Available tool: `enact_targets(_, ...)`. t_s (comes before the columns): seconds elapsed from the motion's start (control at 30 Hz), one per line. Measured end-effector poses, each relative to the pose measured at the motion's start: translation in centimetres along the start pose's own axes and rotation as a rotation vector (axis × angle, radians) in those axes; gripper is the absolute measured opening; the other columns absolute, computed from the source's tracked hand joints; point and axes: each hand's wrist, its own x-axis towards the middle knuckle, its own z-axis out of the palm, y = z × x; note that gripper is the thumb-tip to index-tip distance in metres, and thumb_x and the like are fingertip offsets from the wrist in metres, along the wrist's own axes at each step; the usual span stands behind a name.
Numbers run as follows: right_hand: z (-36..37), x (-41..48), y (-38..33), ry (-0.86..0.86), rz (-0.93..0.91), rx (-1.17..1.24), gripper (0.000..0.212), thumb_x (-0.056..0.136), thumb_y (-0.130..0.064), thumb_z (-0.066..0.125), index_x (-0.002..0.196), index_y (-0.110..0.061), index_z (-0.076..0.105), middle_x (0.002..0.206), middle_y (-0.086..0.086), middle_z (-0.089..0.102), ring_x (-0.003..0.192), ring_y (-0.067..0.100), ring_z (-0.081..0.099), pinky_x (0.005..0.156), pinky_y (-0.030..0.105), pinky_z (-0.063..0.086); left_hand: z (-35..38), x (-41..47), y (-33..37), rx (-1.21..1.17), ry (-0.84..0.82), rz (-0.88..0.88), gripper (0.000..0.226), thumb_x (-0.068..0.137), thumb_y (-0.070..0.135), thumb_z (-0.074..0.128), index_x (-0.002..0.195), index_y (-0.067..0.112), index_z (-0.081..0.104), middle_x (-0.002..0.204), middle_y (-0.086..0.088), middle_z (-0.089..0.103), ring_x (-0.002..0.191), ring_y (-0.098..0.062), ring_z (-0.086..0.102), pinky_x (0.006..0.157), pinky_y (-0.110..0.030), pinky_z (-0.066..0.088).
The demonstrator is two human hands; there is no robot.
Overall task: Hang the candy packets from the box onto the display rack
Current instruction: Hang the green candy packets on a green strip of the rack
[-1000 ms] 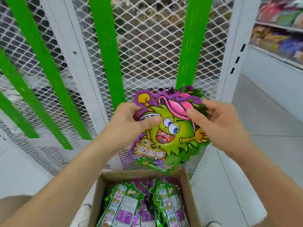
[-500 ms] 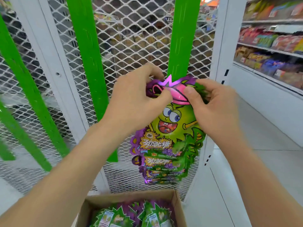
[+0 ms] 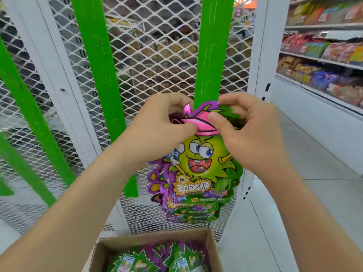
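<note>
Far left: slanted green plastic hanging strips (image 3: 29,114) on the white wire-mesh display rack (image 3: 161,55), bare where visible. Left hand (image 3: 157,130) pinches the top left edge of the glossy foil candy packet (image 3: 198,160) with the green cartoon face and pink hat. Packet is held against the lower part of the upright green slotted strip (image 3: 212,46), centre.

It looks light, floppy, slick film: take it by the flat top seal, not the belly. Hang hole and strip tab are hidden under the thumbs, so alignment is probably by feel.

Below, a stack of same packets (image 3: 188,214) already hangs there. Near: open brown cardboard box (image 3: 149,239) holds more. Right hand (image 3: 253,134) pinches the top right edge. White post (image 3: 259,46) just right; blurred snack shelves (image 3: 322,55) far right, well apart.
</note>
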Motion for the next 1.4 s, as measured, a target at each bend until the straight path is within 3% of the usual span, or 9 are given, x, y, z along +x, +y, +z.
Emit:
enact_targets(0.17,-0.6,-0.8,-0.3,0.020,-0.015,0.074,0.031,0.091,-0.017,0.079,0.114,-0.027,0.061,0.084,-0.006,0.079,0.076,0.011,0.076,0.066,0.030,0.058,-0.3,-0.1,0.0,-0.063,-0.128,0.006,0.023,0.092,0.013,0.082,0.104,0.032,0.075,0.101,0.017,0.079,0.096,0.002,0.070,0.083,-0.012,0.052)
enact_targets(0.47,-0.4,-1.1,-0.4,0.131,-0.170,0.088,0.028,0.094,-0.013,0.075,0.109,-0.021,0.052,0.085,-0.007,0.077,0.080,0.015,0.075,0.064,0.028,0.051,-0.8,0.3,0.4,-0.105,-0.189,-0.017,0.017,0.091,0.027,0.083,0.109,0.026,0.081,0.103,0.001,0.082,0.101,-0.023,0.078,0.099,-0.049,0.060)
enact_targets(0.63,-0.7,-1.1,0.1,0.151,-0.182,0.124,0.019,0.098,-0.010,0.070,0.110,-0.014,0.055,0.073,-0.009,0.070,0.065,0.009,0.066,0.060,0.018,0.042,-1.1,0.3,0.2,-0.147,-0.132,-0.011,0.033,0.077,0.046,0.086,0.101,0.022,0.084,0.100,-0.020,0.079,0.102,-0.045,0.072,0.098,-0.064,0.057)
enact_targets(0.83,-0.4,-1.1,0.8,0.063,-0.167,0.168,0.015,0.103,-0.015,0.064,0.116,-0.018,0.057,0.079,0.001,0.075,0.062,0.022,0.065,0.056,0.033,0.045,-1.4,0.2,0.0,-0.193,-0.193,-0.023,0.016,0.096,0.023,0.074,0.110,0.023,0.083,0.104,-0.007,0.082,0.108,-0.038,0.074,0.104,-0.055,0.057)
enact_targets(1.03,-0.3,-1.1,1.1,-0.080,-0.104,0.139,0.033,0.098,-0.008,0.061,0.125,-0.026,0.058,0.074,0.005,0.070,0.067,0.033,0.065,0.061,0.053,0.054,-1.6,0.1,-1.2,-0.087,-0.204,-0.019,0.024,0.104,0.007,0.065,0.117,0.025,0.076,0.119,0.003,0.078,0.117,-0.026,0.071,0.112,-0.051,0.050)
enact_targets(1.13,-0.2,-1.2,1.0,-0.094,-0.082,0.158,0.036,0.093,0.001,0.063,0.122,-0.020,0.063,0.079,0.002,0.074,0.077,0.026,0.071,0.073,0.051,0.060,-1.4,0.1,-1.2,-0.038,-0.168,-0.011,0.028,0.102,0.004,0.067,0.103,0.031,0.076,0.110,0.005,0.080,0.106,-0.026,0.074,0.104,-0.051,0.056)
enact_targets(1.27,-0.3,-1.1,1.1,-0.095,-0.026,0.221,0.029,0.092,0.002,0.070,0.115,-0.016,0.071,0.093,-0.006,0.080,0.091,0.014,0.077,0.087,0.039,0.063,-1.4,-0.2,-1.0,0.005,-0.123,0.031,0.032,0.094,0.001,0.074,0.088,0.033,0.074,0.088,0.000,0.077,0.071,-0.014,0.066,0.070,-0.032,0.058)
enact_targets(1.33,-0.3,-1.0,1.2,-0.096,-0.032,0.225,0.026,0.091,0.002,0.072,0.111,-0.016,0.073,0.093,-0.005,0.081,0.089,0.015,0.078,0.085,0.041,0.064,-1.5,-0.2,-1.2,0.011,-0.114,0.034,0.016,0.091,0.010,0.081,0.095,0.023,0.073,0.093,-0.012,0.074,0.074,-0.020,0.066,0.077,-0.043,0.061)
enact_targets(1.4,-0.3,-0.9,1.1,-0.099,-0.022,0.238,0.027,0.089,0.002,0.074,0.105,-0.019,0.075,0.089,-0.003,0.081,0.084,0.015,0.077,0.082,0.042,0.064,-1.6,-0.2,-1.3,0.038,-0.119,0.029,0.023,0.087,0.019,0.085,0.105,0.016,0.071,0.104,-0.013,0.074,0.090,-0.030,0.070,0.093,-0.053,0.059)
